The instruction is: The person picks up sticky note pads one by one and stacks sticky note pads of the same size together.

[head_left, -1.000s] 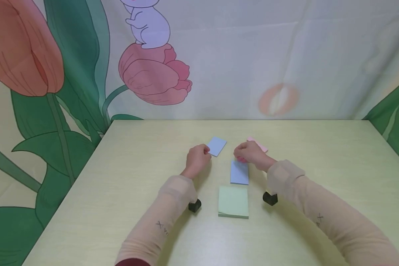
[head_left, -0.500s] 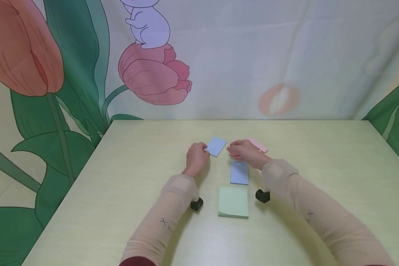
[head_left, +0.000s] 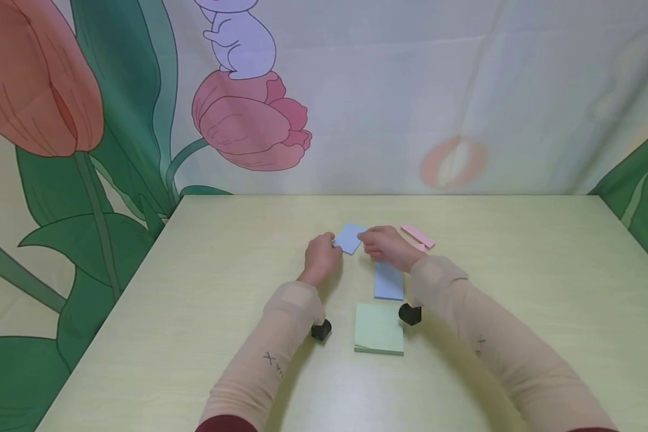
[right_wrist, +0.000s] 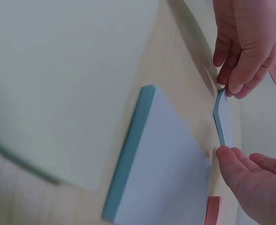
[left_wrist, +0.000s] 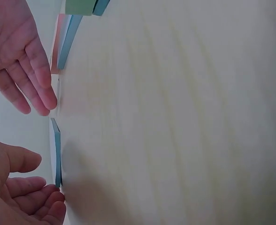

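Left arm: my forearm runs from the near edge up toward the middle of the table [head_left: 205, 288], sleeve down to the wrist, my left hand [head_left: 321, 259] knuckles up.
Left fingers: loosely curled, tips just at the left corner of the small blue note [head_left: 350, 238]; from the left wrist view they are bent beside its edge, and I cannot tell whether they actually pinch it.
Right arm: my right forearm crosses in from the near right, my right hand [head_left: 386, 247] lying over the far end of the blue pad [head_left: 389, 282].
Right fingers: fairly straight and relaxed, reaching left, fingertips [right_wrist: 224, 154] at the right corner of the small blue note; they hold nothing.
Small blue note: lies flat at the centre of the table, between my two hands, turned like a diamond with one corner pointing far.
Blue pad: just near of the note, long axis running near to far.
Green pad [head_left: 378, 327]: nearest of the stack, between my wrists.
Pink pad [head_left: 418, 236]: right of my right hand, long axis slanting far-left to near-right.
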The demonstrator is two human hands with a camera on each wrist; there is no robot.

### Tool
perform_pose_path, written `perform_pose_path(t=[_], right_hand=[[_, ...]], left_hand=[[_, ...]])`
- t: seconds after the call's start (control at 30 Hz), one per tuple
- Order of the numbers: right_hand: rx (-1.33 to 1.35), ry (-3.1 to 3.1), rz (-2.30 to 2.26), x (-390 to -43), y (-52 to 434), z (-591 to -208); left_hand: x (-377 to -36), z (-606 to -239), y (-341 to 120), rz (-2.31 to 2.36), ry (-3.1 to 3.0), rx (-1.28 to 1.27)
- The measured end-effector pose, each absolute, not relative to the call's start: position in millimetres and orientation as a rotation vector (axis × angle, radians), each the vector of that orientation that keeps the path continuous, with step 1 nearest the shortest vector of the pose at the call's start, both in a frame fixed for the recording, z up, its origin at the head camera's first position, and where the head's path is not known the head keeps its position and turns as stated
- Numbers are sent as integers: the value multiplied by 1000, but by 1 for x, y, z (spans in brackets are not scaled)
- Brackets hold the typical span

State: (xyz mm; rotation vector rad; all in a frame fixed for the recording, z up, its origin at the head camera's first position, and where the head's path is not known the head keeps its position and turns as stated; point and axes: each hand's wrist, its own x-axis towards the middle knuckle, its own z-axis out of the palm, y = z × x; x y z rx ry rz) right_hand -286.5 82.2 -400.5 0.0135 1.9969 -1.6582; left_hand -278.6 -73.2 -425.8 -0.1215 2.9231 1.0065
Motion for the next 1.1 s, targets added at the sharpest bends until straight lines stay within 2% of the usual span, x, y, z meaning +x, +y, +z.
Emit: perform_pose_path(t=[0.57, 1.1], right_hand=[[257, 1887, -1794, -292, 69, -403], [237, 1962, -1721, -288, 66, -402]], left_hand=[[-272, -420, -71, 960, 2964, -114], [-269, -416, -74, 936, 2944, -136]])
